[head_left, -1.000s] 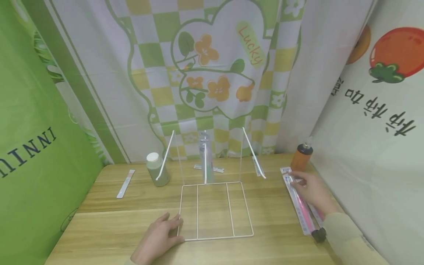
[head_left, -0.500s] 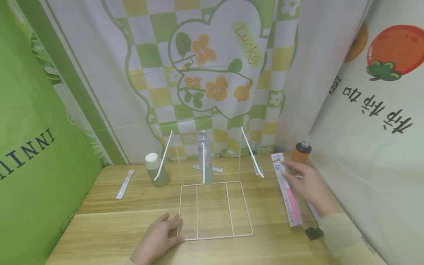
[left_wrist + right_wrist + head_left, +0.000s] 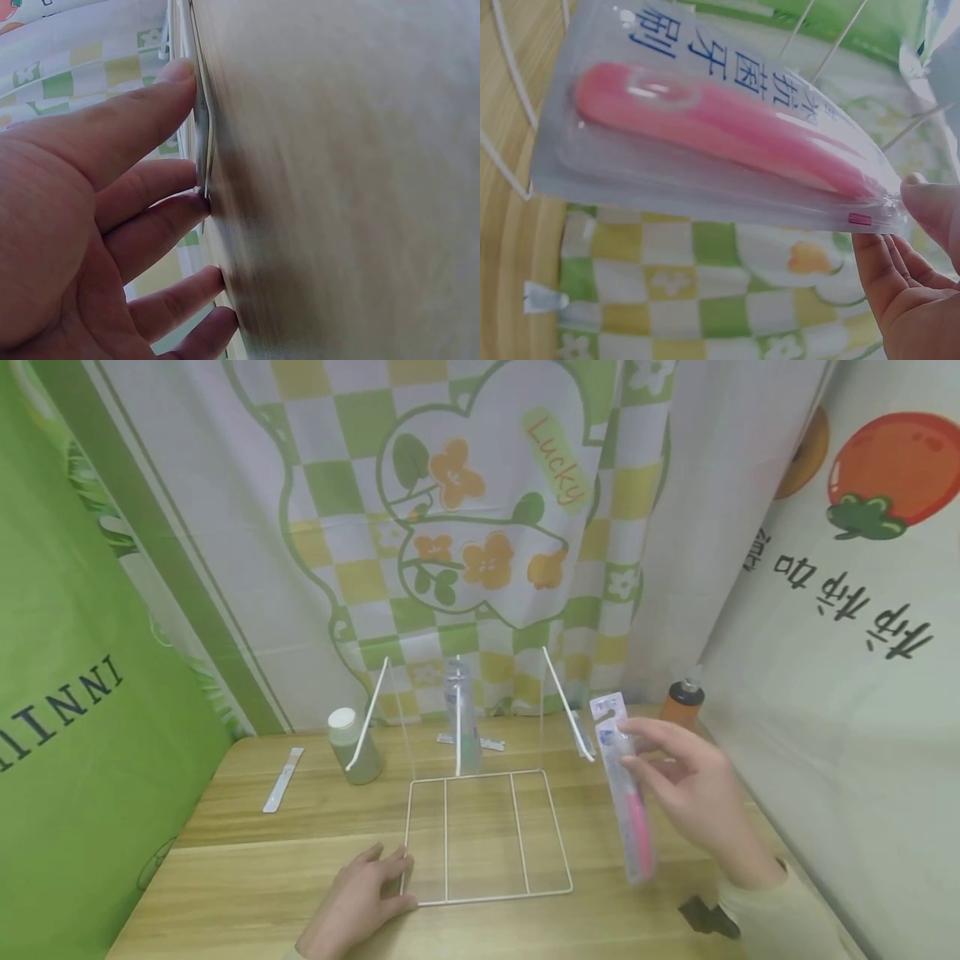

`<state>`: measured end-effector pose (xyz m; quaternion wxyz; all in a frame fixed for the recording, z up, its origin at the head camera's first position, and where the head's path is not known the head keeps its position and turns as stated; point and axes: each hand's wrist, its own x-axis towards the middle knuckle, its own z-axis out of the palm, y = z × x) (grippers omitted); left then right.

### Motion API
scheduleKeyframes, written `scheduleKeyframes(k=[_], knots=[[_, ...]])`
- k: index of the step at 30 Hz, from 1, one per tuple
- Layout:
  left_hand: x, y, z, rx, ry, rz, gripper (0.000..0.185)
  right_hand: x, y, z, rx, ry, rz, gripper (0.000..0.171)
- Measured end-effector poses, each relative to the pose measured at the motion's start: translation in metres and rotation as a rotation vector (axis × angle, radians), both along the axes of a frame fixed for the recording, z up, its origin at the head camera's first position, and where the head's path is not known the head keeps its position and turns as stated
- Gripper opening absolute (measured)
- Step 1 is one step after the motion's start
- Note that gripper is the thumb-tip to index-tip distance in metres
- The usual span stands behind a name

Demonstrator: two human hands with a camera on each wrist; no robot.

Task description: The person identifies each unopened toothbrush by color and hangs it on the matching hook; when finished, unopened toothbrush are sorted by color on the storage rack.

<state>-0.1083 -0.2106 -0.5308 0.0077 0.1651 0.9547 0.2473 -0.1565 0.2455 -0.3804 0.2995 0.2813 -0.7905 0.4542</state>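
Nearest me, my left hand (image 3: 358, 902) lies flat on the table (image 3: 225, 877), fingers straight and spread, their tips against the front left corner of the white wire rack (image 3: 487, 835); the left wrist view shows those fingertips (image 3: 180, 71) touching the wire, gripping nothing. To the right, my right hand (image 3: 693, 793) is lifted off the table and pinches a packaged pink toothbrush (image 3: 626, 789) between thumb and fingers near the top of the pack, so the pack hangs tilted in the air just beside the rack's right edge, its lower end pointing down toward the table. In the right wrist view the toothbrush (image 3: 720, 127) sits in clear plastic with blue print, my fingertips (image 3: 930, 202) closed on one end of the pack. A small dark object (image 3: 705, 917) lies on the table under my right wrist; I cannot tell what it is. Further back, a flat strip (image 3: 283, 779) lies at the left, a green bottle (image 3: 351, 745) with a white cap stands near the rack's left upright, a clear bottle (image 3: 462, 714) stands behind the rack's middle, and an orange bottle (image 3: 681, 703) stands in the far right corner against the curtain (image 3: 480, 510).
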Motion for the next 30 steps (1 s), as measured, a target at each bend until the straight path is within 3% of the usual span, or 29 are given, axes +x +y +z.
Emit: scheduleKeyframes(k=[4, 7, 11, 15, 21, 30], knots=[[0.0, 0.0, 0.001, 0.004, -0.008, 0.001, 0.062, 0.012, -0.005, 0.005, -0.045, 0.077, 0.082, 0.061], [-0.001, 0.0, 0.001, 0.006, -0.013, 0.004, 0.063, 0.021, -0.008, 0.008, -0.075, 0.106, 0.144, 0.054], [-0.001, 0.0, 0.0, 0.003, -0.022, 0.007, 0.064, 0.033, -0.012, 0.01, -0.061, 0.156, 0.152, 0.036], [-0.001, 0.0, -0.002, -0.006, -0.028, 0.01, 0.063, 0.041, -0.015, 0.009, -0.041, 0.198, 0.137, 0.046], [0.0, 0.0, -0.002, -0.001, -0.023, 0.007, 0.063, 0.043, -0.021, 0.002, -0.065, 0.163, 0.165, 0.046], [0.0, 0.001, 0.001, 0.001, -0.048, 0.009, 0.064, 0.033, -0.024, -0.005, -0.059, 0.175, 0.157, 0.045]])
